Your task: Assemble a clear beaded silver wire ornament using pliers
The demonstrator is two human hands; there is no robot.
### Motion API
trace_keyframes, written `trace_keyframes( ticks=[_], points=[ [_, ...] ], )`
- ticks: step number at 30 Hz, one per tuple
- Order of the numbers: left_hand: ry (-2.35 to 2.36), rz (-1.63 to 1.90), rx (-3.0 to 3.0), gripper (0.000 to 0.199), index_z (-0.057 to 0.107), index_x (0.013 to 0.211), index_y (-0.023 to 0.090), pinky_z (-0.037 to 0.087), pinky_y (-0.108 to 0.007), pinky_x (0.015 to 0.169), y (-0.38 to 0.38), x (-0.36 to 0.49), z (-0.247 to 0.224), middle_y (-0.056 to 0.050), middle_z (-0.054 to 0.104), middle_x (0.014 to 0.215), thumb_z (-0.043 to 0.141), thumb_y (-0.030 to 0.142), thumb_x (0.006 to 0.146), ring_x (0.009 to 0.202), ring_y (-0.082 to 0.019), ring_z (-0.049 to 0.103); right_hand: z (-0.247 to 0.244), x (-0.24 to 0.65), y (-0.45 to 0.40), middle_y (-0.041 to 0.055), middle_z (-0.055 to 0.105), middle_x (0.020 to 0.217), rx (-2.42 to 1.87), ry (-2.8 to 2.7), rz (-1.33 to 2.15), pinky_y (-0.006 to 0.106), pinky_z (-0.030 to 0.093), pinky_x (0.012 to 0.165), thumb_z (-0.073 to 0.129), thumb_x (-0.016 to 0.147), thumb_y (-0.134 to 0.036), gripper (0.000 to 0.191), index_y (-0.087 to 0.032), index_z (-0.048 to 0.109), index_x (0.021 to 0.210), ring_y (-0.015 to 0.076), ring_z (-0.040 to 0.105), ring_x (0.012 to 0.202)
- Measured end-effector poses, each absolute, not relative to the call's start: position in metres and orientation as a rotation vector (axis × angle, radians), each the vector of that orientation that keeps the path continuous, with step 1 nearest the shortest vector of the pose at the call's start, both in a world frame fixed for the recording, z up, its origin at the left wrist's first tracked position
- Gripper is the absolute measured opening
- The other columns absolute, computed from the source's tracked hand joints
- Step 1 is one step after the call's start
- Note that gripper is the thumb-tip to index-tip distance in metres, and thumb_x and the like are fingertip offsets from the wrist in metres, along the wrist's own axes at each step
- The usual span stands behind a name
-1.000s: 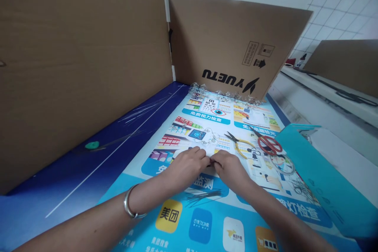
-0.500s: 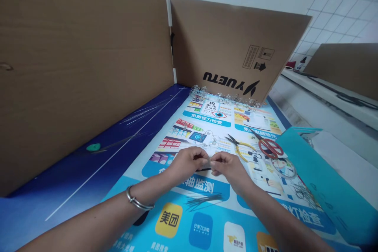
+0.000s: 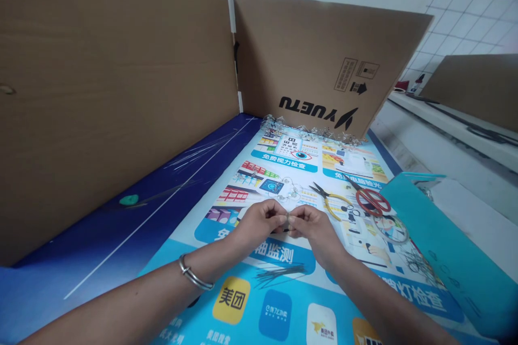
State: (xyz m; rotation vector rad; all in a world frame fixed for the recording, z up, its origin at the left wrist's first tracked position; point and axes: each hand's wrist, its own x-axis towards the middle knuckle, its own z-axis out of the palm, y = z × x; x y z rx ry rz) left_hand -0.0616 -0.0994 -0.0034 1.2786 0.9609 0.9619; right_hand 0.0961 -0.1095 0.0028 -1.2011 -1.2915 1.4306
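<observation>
two hands (image 3: pixel 257 223) (image 3: pixel 318 233), one pair of pliers (image 3: pixel 334 199), one scissors (image 3: pixel 372 202)

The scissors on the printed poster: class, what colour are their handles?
Red: the scissors handles show best in the head view.

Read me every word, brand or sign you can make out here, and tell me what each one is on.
"YUETU", upside down, on the cardboard panel
"免费视力检查" on the poster
"免费电脑验光" on the poster
"轴监测", start hidden, below the left hand
"灯检查", start hidden, on the poster
"美团" on the yellow tile
"饿了么外卖" on the blue tile
"美团外卖" on the white tile
The small print on the panel and along the poster's lower edge is too small to read.
</observation>
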Motion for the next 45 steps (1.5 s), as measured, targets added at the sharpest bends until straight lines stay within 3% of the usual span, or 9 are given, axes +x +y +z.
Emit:
trace_keyframes(
  ticks=[29, 35, 38, 40, 45],
  points=[
    [0.916, 1.005, 1.218, 0.016, 0.053, 0.073, 0.014, 0.045, -0.023, 0.057, -0.101, -0.057, -0.004, 0.002, 0.056, 0.062, 0.061, 0.028, 0.072, 0.057, -0.01, 0.054, 0.003, 0.096, -0.108, -0.0015, 0.057, 0.066, -1.208, -1.371, 1.402, 0.028, 0.049, 0.063, 0.061, 0.072, -0.041, 0.025, -0.017, 0.057, 0.077, 0.0114, 0.056, 0.062],
    [1.074, 0.84, 1.575, 0.011, 0.054, 0.075, 0.014, 0.044, -0.02, 0.051, -0.087, -0.075, -0.004, 0.003, 0.054, 0.059, 0.054, 0.025, 0.073, 0.052, -0.009, 0.053, 0.023, 0.11, -0.106, -0.0017, 0.058, 0.061, -1.265, -1.748, 1.443, 0.025, 0.044, 0.056, 0.058, 0.074, -0.036, 0.02, -0.017, 0.061, 0.08, 0.0114, 0.054, 0.056],
    [1.127, 0.822, 1.661, 0.009, 0.056, 0.073, 0.014, 0.041, -0.019, 0.047, -0.079, -0.083, -0.007, 0.002, 0.053, 0.058, 0.053, 0.023, 0.072, 0.049, -0.009, 0.052, 0.041, 0.114, -0.115, -0.0015, 0.06, 0.065, -1.239, -2.045, 1.401, 0.023, 0.038, 0.054, 0.066, 0.066, -0.03, 0.012, -0.019, 0.065, 0.07, 0.0123, 0.053, 0.058],
    [1.173, 0.818, 1.739, 0.009, 0.058, 0.073, 0.015, 0.038, -0.019, 0.046, -0.077, -0.086, -0.007, 0.002, 0.054, 0.058, 0.052, 0.021, 0.071, 0.049, -0.01, 0.05, 0.051, 0.114, -0.123, -0.0015, 0.062, 0.072, -1.218, -2.195, 1.353, 0.024, 0.037, 0.059, 0.073, 0.057, -0.026, 0.017, -0.02, 0.066, 0.072, 0.0142, 0.054, 0.066],
    [1.281, 0.823, 1.977, 0.012, 0.06, 0.067, 0.016, 0.038, -0.022, 0.056, -0.079, -0.087, -0.002, -0.001, 0.057, 0.066, 0.049, 0.014, 0.069, 0.062, -0.013, 0.051, 0.055, 0.108, -0.134, 0.0004, 0.061, 0.085, -1.259, -2.779, 0.799, 0.022, 0.032, 0.058, 0.072, 0.065, -0.028, 0.021, -0.021, 0.061, 0.082, 0.0151, 0.053, 0.075]
  ],
)
